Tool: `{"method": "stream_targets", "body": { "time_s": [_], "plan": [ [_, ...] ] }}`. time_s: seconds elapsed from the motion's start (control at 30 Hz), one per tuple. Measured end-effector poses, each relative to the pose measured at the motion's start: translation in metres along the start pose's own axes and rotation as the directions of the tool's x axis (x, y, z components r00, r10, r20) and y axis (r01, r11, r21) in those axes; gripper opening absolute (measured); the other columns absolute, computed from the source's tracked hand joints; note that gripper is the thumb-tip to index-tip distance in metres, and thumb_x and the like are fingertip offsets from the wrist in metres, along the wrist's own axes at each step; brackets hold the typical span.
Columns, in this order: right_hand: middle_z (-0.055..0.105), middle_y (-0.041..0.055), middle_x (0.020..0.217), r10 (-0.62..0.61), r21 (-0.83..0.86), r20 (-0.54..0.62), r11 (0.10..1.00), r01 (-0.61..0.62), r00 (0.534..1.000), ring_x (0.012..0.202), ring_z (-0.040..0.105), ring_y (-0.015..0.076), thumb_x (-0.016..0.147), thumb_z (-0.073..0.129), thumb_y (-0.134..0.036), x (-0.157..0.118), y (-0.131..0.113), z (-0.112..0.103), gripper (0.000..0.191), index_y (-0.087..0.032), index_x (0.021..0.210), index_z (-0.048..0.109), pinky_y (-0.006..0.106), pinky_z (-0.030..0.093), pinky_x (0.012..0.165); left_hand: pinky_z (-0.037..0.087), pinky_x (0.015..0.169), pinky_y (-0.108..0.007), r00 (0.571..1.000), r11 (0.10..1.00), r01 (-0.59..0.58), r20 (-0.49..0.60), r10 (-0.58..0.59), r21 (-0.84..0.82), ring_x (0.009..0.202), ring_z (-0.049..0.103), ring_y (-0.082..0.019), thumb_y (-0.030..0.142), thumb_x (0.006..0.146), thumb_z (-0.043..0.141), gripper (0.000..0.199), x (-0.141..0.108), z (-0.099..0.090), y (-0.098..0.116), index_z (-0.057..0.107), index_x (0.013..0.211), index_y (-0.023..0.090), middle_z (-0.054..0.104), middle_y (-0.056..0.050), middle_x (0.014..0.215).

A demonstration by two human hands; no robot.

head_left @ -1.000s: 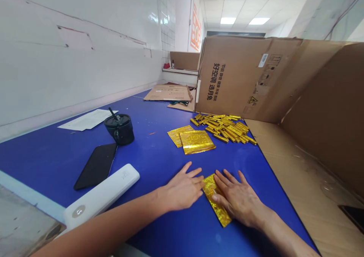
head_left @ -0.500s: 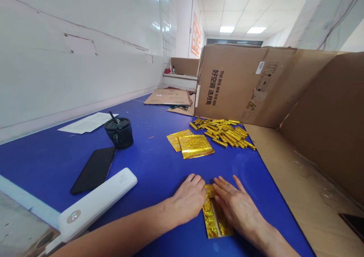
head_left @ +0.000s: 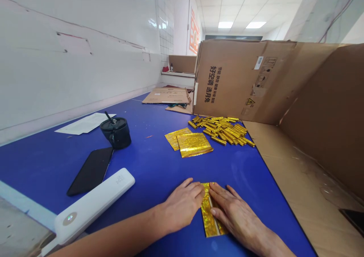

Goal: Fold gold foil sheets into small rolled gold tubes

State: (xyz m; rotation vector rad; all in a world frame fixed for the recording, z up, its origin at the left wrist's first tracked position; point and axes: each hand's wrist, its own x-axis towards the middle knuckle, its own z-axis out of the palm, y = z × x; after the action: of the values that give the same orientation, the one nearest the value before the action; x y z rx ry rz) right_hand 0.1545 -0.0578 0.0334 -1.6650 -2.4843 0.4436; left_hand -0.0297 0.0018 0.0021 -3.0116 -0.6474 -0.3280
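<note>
Left hand (head_left: 180,207) and right hand (head_left: 236,217) lie flat, fingers spread, pressing either side of a gold foil strip (head_left: 209,215) on the counter (head_left: 148,173); even pressure should keep the fold straight; foil sheets (head_left: 193,145) and gold sticks (head_left: 224,130) lie beyond.

white tiled wall (head_left: 85,29) | ceiling panel lights (head_left: 225,24) | orange wall poster (head_left: 194,31) | blue workbench (head_left: 148,173) | far white shelf (head_left: 178,74)

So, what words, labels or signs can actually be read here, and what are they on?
"好空调 选月兔": large black print on the cardboard box.
Smaller line beside it: too small to read.
White label on the box: too small to read.
Yellow warning triangle on the box: no readable words.
Orange poster on the far wall: too blurred to read.
Mark on the white device: too small to read.
</note>
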Motion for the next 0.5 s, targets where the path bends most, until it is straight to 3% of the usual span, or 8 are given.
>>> {"method": "stream_targets", "body": {
  "time_s": [0.23, 0.37, 0.5],
  "plan": [
    [0.035, 0.0108, 0.132, 0.129, -0.016, -0.022, 0.991, -0.13, 0.991, 0.121, 0.03, 0.0245, 0.082, 0.039, -0.043, 0.0, -0.02, 0.001, 0.053, -0.016, 0.127, 0.037, 0.047, 0.025, 0.098, 0.02, 0.099, -0.035, 1.0, 0.999, 0.016, -0.009, -0.017, -0.032, 0.105, 0.047, -0.017, 0.023, 0.085, 0.037, 0.025, 0.014, -0.003, -0.011, 0.054, 0.099, 0.013, 0.057, -0.007, 0.107],
    [0.03, 0.01, 0.135, 0.045, 0.036, -0.034, 0.998, -0.044, 0.998, 0.123, 0.026, 0.0226, 0.084, 0.03, -0.048, 0.003, -0.014, 0.003, 0.057, -0.017, 0.132, 0.027, 0.049, 0.018, 0.1, 0.022, 0.098, -0.037, 1.0, 1.0, 0.019, -0.021, -0.02, -0.013, 0.108, 0.045, -0.02, 0.024, 0.082, 0.041, 0.026, 0.013, 0.0, -0.008, 0.053, 0.102, 0.011, 0.055, -0.009, 0.11],
    [0.029, 0.0107, 0.135, -0.062, 0.035, -0.034, 0.997, 0.063, 0.997, 0.124, 0.024, 0.0225, 0.084, 0.033, -0.047, 0.005, -0.006, 0.005, 0.06, -0.016, 0.133, 0.021, 0.048, 0.015, 0.101, 0.023, 0.096, -0.038, 0.999, 0.999, 0.039, -0.027, -0.04, -0.022, 0.11, 0.043, -0.02, 0.024, 0.084, 0.038, 0.031, 0.01, 0.004, -0.005, 0.047, 0.111, 0.012, 0.053, -0.01, 0.113]
  ]
}}
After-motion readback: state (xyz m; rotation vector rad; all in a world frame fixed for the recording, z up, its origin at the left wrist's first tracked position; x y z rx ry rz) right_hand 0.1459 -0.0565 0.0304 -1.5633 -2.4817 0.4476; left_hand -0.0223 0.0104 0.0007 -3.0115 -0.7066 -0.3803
